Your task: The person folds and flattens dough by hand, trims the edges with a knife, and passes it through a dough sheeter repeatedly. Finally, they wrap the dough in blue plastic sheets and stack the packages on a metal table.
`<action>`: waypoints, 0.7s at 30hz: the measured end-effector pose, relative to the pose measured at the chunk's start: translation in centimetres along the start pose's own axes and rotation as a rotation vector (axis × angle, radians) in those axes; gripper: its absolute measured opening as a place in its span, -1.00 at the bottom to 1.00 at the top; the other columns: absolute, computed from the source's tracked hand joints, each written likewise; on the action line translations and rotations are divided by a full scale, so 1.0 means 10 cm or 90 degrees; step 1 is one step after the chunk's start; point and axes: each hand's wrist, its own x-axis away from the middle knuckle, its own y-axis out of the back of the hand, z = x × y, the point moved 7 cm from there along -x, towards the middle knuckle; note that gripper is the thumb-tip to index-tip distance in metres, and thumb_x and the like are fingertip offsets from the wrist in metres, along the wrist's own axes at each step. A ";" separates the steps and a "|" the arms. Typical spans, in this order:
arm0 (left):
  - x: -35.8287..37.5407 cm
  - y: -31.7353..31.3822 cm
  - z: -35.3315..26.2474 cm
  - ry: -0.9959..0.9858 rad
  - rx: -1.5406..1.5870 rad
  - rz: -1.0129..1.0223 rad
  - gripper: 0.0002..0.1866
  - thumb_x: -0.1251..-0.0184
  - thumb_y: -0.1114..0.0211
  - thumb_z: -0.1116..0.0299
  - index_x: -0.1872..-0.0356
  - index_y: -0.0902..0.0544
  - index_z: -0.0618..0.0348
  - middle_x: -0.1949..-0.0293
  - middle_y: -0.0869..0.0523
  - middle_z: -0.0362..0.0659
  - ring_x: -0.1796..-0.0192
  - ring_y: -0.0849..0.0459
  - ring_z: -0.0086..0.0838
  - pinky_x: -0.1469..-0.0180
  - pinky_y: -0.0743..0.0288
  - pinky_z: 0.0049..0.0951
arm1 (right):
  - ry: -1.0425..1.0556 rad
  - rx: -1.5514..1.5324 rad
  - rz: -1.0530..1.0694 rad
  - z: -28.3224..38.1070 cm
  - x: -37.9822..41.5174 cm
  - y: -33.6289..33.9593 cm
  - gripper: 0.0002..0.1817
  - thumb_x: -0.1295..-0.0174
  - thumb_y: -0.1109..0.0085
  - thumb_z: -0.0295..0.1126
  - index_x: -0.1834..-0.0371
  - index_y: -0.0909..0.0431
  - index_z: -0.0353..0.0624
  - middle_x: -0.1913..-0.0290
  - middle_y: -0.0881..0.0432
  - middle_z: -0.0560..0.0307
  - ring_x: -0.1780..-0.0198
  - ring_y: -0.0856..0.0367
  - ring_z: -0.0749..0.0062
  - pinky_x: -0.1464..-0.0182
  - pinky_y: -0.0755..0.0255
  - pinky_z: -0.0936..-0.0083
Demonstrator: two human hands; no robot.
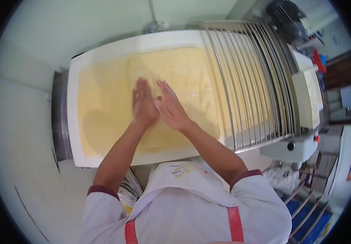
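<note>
Dough slab, pale yellow and roughly rectangular [194, 99], on a wider yellow dough sheet [102, 93] across a flat white machine bed [171, 37].
Left hand [144, 105] and right hand [171, 106] are over the slab, fingers straight, palms inward, nothing visibly held; contact is unclear. It looks soft, probably heavy and easily stretched, best supported with flat palms under opposite edges.
</note>
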 end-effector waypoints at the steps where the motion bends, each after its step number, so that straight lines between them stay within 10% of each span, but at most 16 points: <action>1: 0.05 -0.05 0.12 0.058 0.085 0.009 -0.18 -0.44 0.07 0.00 -0.48 0.13 0.39 -0.53 0.14 0.17 -0.58 0.22 -0.11 -0.54 0.33 -0.10 | -0.002 -0.073 -0.034 0.10 0.32 0.26 -0.34 -0.37 0.08 -0.20 -0.44 -0.08 -0.35 -0.44 -0.18 -0.23 -0.51 -0.05 -0.08 -0.50 0.12 0.11; 5: 0.03 -0.09 0.04 0.059 0.028 -0.036 -0.17 -0.44 0.06 0.02 -0.47 0.15 0.43 -0.53 0.14 0.16 -0.58 0.23 -0.10 -0.54 0.34 -0.11 | -0.165 -0.070 -0.134 -0.09 1.44 1.10 -0.45 -0.42 0.14 -0.11 -0.30 -0.31 -0.32 -0.29 -0.43 -0.12 -0.42 -0.26 0.11 -0.45 0.00 0.25; 10: 0.10 -0.04 -0.02 0.054 0.027 -0.036 -0.21 -0.47 0.08 0.04 -0.48 0.12 0.40 -0.53 0.10 0.13 -0.58 0.20 -0.12 -0.54 0.34 -0.09 | -0.064 0.264 -0.357 0.27 2.28 2.88 -0.48 -0.44 0.17 -0.17 -0.33 -0.34 -0.29 -0.23 -0.50 -0.08 -0.30 -0.41 0.15 -0.37 -0.18 0.18; 14: 0.40 -0.45 -1.15 -0.033 0.092 0.039 -0.27 -0.50 0.13 0.07 -0.49 0.08 0.36 -0.53 0.07 0.11 -0.58 0.16 -0.14 -0.53 0.35 -0.06 | -0.020 0.475 -0.573 0.56 3.07 4.60 -0.52 -0.45 0.11 -0.25 -0.29 -0.35 -0.37 -0.21 -0.53 -0.12 -0.25 -0.45 0.19 -0.34 -0.22 0.26; 21: 0.30 -0.63 -2.21 0.008 -0.057 0.025 -0.24 -0.48 0.15 0.03 -0.49 0.09 0.36 -0.52 0.06 0.13 -0.58 0.16 -0.16 -0.53 0.36 -0.04 | -0.267 0.581 -0.413 -0.65 3.80 7.52 -0.56 -0.46 0.08 -0.23 -0.30 -0.42 -0.22 -0.24 -0.53 0.08 -0.29 -0.43 0.33 -0.35 -0.21 0.34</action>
